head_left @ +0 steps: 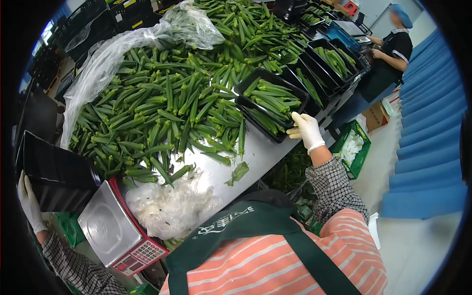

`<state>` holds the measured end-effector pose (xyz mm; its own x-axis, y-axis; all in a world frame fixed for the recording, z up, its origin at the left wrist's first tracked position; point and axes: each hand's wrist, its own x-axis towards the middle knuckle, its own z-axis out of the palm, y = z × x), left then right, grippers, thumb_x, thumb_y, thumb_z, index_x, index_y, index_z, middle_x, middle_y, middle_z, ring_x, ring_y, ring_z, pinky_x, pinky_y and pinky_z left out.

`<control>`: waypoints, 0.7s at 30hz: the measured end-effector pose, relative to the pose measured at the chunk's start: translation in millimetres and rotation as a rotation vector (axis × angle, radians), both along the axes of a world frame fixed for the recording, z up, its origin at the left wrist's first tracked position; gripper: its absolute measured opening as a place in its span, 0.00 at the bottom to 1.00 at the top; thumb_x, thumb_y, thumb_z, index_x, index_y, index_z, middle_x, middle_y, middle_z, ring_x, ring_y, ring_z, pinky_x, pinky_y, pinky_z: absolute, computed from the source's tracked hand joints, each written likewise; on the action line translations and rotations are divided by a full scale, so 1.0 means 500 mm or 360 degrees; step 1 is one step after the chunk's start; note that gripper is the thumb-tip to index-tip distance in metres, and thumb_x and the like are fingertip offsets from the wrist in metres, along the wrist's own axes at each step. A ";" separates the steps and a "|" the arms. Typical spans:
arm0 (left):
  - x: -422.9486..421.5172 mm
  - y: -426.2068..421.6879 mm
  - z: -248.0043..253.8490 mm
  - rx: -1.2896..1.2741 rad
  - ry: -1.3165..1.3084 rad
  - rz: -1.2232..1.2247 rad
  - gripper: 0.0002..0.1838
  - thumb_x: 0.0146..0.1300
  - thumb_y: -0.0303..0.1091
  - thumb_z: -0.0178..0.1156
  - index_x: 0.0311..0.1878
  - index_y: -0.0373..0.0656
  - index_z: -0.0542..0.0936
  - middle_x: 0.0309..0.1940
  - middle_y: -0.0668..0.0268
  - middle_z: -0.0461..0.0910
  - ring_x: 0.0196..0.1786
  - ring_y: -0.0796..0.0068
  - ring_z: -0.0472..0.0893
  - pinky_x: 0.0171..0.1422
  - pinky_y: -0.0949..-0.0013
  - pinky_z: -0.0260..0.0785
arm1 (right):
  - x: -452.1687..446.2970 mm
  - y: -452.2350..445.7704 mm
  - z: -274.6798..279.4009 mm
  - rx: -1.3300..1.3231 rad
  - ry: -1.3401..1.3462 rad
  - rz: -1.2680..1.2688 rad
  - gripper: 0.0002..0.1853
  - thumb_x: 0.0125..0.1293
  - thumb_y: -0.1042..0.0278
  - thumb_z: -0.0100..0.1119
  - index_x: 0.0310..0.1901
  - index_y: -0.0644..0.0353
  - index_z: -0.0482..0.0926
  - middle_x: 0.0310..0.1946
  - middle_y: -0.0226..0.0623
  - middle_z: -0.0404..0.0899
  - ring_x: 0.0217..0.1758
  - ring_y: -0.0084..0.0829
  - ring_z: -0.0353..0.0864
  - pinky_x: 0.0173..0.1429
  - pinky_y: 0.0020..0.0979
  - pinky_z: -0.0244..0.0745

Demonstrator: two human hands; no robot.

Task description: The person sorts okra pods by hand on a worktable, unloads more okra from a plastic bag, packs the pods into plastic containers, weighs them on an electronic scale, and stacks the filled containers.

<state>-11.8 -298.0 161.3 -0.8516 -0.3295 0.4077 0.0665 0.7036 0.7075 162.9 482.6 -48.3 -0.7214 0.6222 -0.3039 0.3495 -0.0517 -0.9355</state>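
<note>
My right hand, in a pale glove, is at the near right corner of a black tray filled with okra. Its fingers bend over the rim, and the thumb is below it. This tray sits on another black tray that also holds okra. At the far left, my gloved left hand is against the outer side of a black tray stack, holding it beside the scale. The fingertips of that hand are partly hidden.
A large okra pile covers the metal table, with clear plastic sheeting along its back. A crumpled plastic bag lies near the scale. More okra trays line the right, where a co-worker stands. A green crate is on the floor.
</note>
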 end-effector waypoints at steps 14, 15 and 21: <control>0.061 0.181 0.135 -0.1032 0.0197 0.0323 0.16 0.58 0.37 0.65 0.37 0.29 0.79 0.33 0.57 0.81 0.35 0.68 0.76 0.46 0.68 0.69 | 0.012 0.007 0.023 -0.0044 -0.0090 0.0147 0.21 0.66 0.50 0.54 0.30 0.64 0.75 0.23 0.39 0.79 0.20 0.28 0.80 0.22 0.24 0.73; 0.075 0.186 0.135 -0.0927 0.0560 0.0418 0.17 0.59 0.37 0.64 0.37 0.28 0.79 0.31 0.56 0.81 0.34 0.67 0.76 0.45 0.67 0.69 | 0.021 0.004 0.035 0.0026 -0.0093 0.0153 0.22 0.66 0.50 0.54 0.29 0.64 0.75 0.22 0.38 0.79 0.20 0.26 0.79 0.22 0.23 0.72; 0.298 0.310 0.098 -0.1072 0.0870 0.1112 0.17 0.58 0.40 0.66 0.35 0.33 0.79 0.30 0.55 0.80 0.32 0.64 0.77 0.41 0.66 0.70 | 0.031 -0.116 0.081 0.0323 0.0108 0.0606 0.16 0.68 0.60 0.54 0.28 0.66 0.76 0.22 0.33 0.78 0.23 0.20 0.76 0.29 0.20 0.71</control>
